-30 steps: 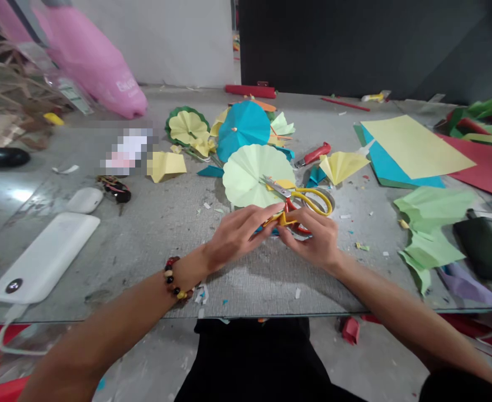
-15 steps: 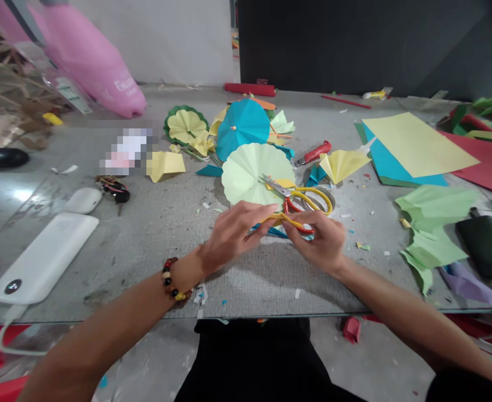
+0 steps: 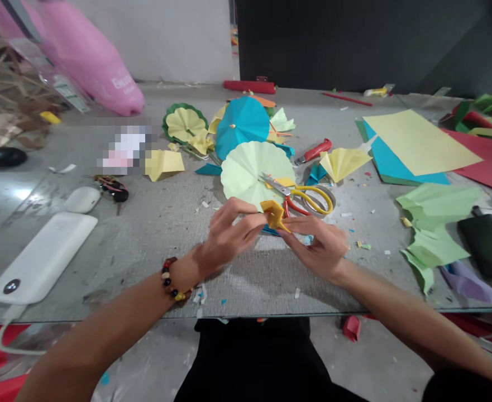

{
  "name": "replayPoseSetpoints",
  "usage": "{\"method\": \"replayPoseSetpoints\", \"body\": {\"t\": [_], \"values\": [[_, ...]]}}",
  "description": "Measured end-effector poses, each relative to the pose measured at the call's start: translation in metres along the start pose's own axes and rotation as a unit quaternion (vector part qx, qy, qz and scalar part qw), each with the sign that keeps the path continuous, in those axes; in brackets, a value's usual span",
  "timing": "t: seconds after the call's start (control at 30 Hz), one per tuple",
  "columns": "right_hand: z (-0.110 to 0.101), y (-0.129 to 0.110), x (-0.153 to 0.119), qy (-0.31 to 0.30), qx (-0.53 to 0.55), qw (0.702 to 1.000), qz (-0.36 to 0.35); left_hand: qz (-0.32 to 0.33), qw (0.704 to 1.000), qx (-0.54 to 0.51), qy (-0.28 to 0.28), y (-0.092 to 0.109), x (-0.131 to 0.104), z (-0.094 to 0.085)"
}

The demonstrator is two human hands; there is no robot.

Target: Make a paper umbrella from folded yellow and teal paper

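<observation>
A small piece of folded orange-yellow paper [image 3: 274,215] is held between my two hands above the table. My left hand [image 3: 234,230] pinches its left side, fingers closed. The thumb and fingers of my right hand [image 3: 316,241] grip its lower right corner. Right behind it, scissors [image 3: 288,192] with yellow and red handles lie partly on a pale green scalloped paper disc [image 3: 249,176]. A blue pleated paper disc [image 3: 242,124] rests behind the green one. Beside the scissors is a yellow pleated paper fan [image 3: 345,163].
A red utility knife [image 3: 315,151] lies behind the scissors. Stacked coloured sheets [image 3: 417,142] and crumpled green paper [image 3: 434,223] are on the right. A white power bank [image 3: 44,257], a pink bottle [image 3: 99,67] and a yellow-green paper flower [image 3: 186,124] are on the left. Paper scraps dot the table.
The folded orange-yellow paper has been tilted up and its folds opened out, showing its inside. My left hand has shifted slightly left, my right hand slightly down.
</observation>
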State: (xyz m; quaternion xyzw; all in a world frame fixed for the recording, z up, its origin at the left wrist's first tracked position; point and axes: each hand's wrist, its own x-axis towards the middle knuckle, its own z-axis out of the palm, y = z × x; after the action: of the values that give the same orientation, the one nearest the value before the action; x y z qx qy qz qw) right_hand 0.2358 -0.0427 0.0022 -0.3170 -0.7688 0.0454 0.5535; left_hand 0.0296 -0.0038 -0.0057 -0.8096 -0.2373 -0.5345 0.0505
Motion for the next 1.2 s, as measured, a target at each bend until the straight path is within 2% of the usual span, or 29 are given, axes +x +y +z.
{"method": "replayPoseSetpoints", "body": {"t": [0.1, 0.2, 0.3, 0.4, 0.57, 0.73, 0.9, 1.2], "values": [[0.0012, -0.0014, -0.0002, -0.001, -0.004, 1.000, 0.004, -0.021, 0.998, -0.036, -0.054, -0.0003, 0.0024, 0.0030], [0.0011, -0.0008, -0.0003, 0.013, -0.016, 0.999, 0.025, -0.031, 0.991, -0.102, -0.079, 0.0010, 0.0041, 0.0046], [-0.0002, 0.0004, -0.0005, -0.010, -0.022, 0.999, 0.037, -0.029, 0.988, -0.114, -0.099, 0.0019, 0.0039, 0.0043], [-0.0018, 0.0014, -0.0010, -0.025, -0.009, 0.999, 0.034, -0.021, 0.990, -0.100, -0.092, 0.0007, 0.0028, 0.0032], [-0.0051, 0.0021, -0.0017, -0.014, -0.005, 1.000, 0.017, 0.011, 0.992, -0.103, -0.065, -0.0014, 0.0029, 0.0019], [-0.0063, 0.0003, 0.0017, -0.028, -0.008, 0.999, 0.013, 0.004, 0.991, -0.108, -0.082, -0.0014, 0.0026, 0.0014], [-0.0043, -0.0008, 0.0049, -0.016, -0.025, 1.000, -0.001, 0.005, 0.990, -0.113, -0.082, -0.0032, 0.0009, 0.0021], [-0.0045, -0.0007, 0.0059, -0.016, -0.010, 1.000, 0.020, 0.003, 0.987, -0.127, -0.100, -0.0032, 0.0028, 0.0021]]}}
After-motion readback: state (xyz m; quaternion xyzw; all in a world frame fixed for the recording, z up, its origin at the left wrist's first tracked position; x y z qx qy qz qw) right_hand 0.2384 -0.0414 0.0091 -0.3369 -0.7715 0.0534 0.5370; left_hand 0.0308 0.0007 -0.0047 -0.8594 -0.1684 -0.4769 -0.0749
